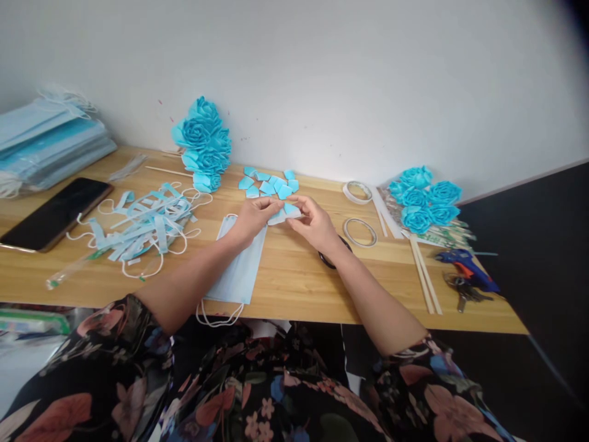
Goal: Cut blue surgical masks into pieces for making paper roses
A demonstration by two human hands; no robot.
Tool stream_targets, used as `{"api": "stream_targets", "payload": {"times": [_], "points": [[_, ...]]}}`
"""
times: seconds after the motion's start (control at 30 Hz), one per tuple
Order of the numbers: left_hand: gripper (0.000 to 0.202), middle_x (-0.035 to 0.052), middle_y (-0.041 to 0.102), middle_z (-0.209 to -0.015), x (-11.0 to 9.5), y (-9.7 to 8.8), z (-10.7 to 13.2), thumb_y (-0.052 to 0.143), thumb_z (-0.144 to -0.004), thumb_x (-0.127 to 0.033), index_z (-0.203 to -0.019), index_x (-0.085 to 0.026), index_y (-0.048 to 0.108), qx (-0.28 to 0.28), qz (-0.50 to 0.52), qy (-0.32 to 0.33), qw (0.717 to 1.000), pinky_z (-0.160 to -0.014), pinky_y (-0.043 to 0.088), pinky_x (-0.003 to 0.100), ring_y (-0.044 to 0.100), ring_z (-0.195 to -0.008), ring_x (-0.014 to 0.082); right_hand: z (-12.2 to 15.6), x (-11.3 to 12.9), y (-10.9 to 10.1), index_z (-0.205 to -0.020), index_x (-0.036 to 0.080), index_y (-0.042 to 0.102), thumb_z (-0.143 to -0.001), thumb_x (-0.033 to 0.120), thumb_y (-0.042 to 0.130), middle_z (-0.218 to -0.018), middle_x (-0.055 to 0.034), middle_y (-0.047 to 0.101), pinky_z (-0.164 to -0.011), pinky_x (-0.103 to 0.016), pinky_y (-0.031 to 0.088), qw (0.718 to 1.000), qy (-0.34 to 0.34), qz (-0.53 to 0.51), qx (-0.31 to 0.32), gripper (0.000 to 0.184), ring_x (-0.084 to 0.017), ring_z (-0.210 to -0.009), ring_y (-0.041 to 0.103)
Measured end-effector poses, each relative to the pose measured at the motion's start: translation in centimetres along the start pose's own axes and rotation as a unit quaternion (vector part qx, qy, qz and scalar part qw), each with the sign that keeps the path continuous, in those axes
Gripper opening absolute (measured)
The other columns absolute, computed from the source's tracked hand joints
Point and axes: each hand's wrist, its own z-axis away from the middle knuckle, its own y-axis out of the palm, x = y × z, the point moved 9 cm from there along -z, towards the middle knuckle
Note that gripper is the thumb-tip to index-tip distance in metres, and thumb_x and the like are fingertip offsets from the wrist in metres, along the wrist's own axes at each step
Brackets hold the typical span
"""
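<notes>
While in a narrow pinch, both hands (253, 217) (318, 224) on blue-and-white fabric (286, 213).

Phone (57, 213) to the left, keys (465, 294) to the right of the fingers (269, 207)

We see the phone lying on the wooden table (299, 282), well left of the fingers, its screen dark. To their right, near them, we find a wide tape roll (347, 196) lying flat and, closer to us, a thinner roll (363, 245). Well right of the fingers lies a blue glue gun (482, 277) with an orange trigger, and we spot the keys bunched just beside it. Beyond the fingers we have a pale wall (322, 80) with a few specks; far to their right, a dark surface (543, 258)
</notes>
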Motion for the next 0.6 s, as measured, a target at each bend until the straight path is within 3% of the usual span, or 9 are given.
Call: {"api": "stream_targets", "payload": {"times": [0.1, 0.3, 0.6], "points": [[0.039, -0.0008, 0.055, -0.065, -0.15, -0.04, 0.07, 0.073, -0.072, -0.055, -0.074, -0.016, 0.065, -0.002, -0.007, 0.001, 1.0, -0.058, 0.034, 0.026, 0.044, -0.06, 0.0111, -0.07, -0.15, -0.3, -0.116, 0.024, 0.062, -0.082, 0.027, 0.066, -0.108, -0.004, 0.07, -0.076, -0.028, 0.053, 1.0, -0.008, 0.012, -0.019, 0.034, -0.017, -0.093, 0.066], [0.041, -0.0011, 0.055, -0.064, -0.05, 0.04, 0.09, 0.076, -0.069, -0.055, -0.071, -0.016, 0.065, -0.002, 0.006, -0.007, 1.0, -0.058, 0.034, 0.025, 0.043, -0.06, 0.0103, -0.04, -0.14, -0.63, -0.096, 0.022, 0.065, -0.085, 0.031, 0.064, -0.091, -0.001, 0.069, -0.072, -0.027, 0.049, 0.998, -0.006, 0.053, -0.03, 0.014, -0.014, -0.077, 0.06], [0.044, -0.0012, 0.055, -0.063, -0.01, 0.13, 0.18, 0.078, -0.069, -0.058, -0.068, -0.016, 0.066, 0.005, 0.002, -0.006, 1.0, -0.058, 0.034, 0.025, 0.043, -0.061, 0.0106, 0.01, -0.08, -0.7, -0.092, 0.022, 0.067, -0.087, 0.034, 0.064, -0.084, 0.0, 0.067, -0.069, -0.027, 0.045, 0.997, -0.014, 0.064, -0.032, 0.014, -0.014, -0.07, 0.056]]}}
